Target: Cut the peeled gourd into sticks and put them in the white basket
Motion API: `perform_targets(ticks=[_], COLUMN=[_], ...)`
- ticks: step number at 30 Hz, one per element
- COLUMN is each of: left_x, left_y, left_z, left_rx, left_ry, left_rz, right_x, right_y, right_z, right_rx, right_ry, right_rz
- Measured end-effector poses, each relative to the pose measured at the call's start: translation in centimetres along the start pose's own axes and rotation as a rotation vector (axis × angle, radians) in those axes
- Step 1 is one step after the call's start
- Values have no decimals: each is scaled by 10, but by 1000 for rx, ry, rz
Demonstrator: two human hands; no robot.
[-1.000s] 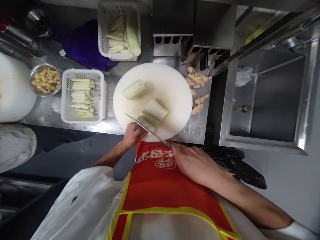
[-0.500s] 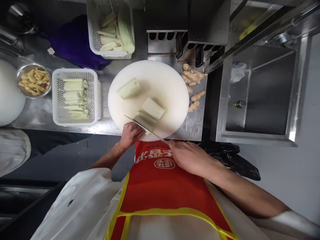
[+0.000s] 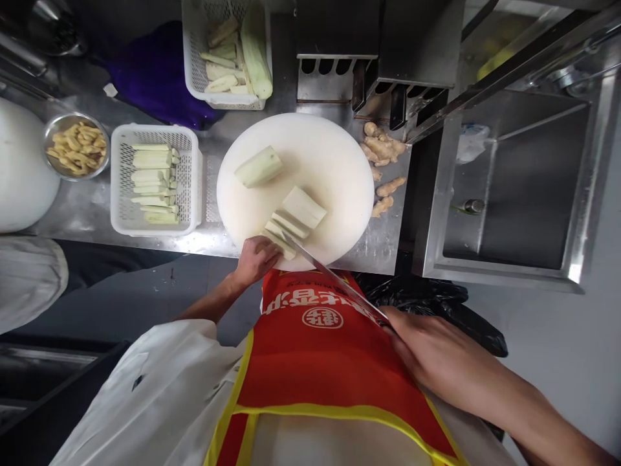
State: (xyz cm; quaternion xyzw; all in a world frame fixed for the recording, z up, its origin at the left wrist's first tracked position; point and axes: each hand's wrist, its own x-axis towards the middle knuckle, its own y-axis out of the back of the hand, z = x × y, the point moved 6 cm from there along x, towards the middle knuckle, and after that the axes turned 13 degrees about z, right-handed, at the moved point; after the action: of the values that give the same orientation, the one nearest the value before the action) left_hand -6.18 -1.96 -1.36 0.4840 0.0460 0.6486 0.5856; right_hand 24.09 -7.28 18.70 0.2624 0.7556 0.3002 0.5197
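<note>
A round white cutting board (image 3: 330, 149) lies on the steel counter. On it sit a pale green vegetable chunk (image 3: 259, 166) and a block being sliced into slabs (image 3: 292, 220). My left hand (image 3: 255, 259) is curled on the near end of the slabs, holding them down. My right hand (image 3: 431, 356) grips the handle of a long knife (image 3: 334, 277). The blade's tip rests at the slabs and its length runs back over my red apron.
A white basket (image 3: 155, 133) of cut strips stands left of the board, another basket (image 3: 194, 58) of peeled pieces behind. A steel bowl (image 3: 75, 145) of yellow sticks is far left. Ginger pieces (image 3: 383, 152) lie right of the board, beside a sink (image 3: 509, 194).
My right hand has drawn the knife back toward my body and to the right, so only the blade's tip stays at the slabs. The left hand stays on the slabs.
</note>
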Motion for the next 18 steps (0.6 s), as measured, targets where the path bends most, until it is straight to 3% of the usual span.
perform_targets(ticks=[8, 14, 18], left_x=[1, -1, 0], left_y=[0, -3, -1], left_z=[-1, -6, -3], left_rx=[18, 9, 11], left_ry=[-9, 48, -21], left_rz=[-1, -49, 22], right_x=[59, 70, 75], right_y=[2, 6, 5], right_z=[-48, -63, -69], right_rx=[-160, -191, -229], right_ry=[159, 194, 211], right_rz=[10, 47, 55])
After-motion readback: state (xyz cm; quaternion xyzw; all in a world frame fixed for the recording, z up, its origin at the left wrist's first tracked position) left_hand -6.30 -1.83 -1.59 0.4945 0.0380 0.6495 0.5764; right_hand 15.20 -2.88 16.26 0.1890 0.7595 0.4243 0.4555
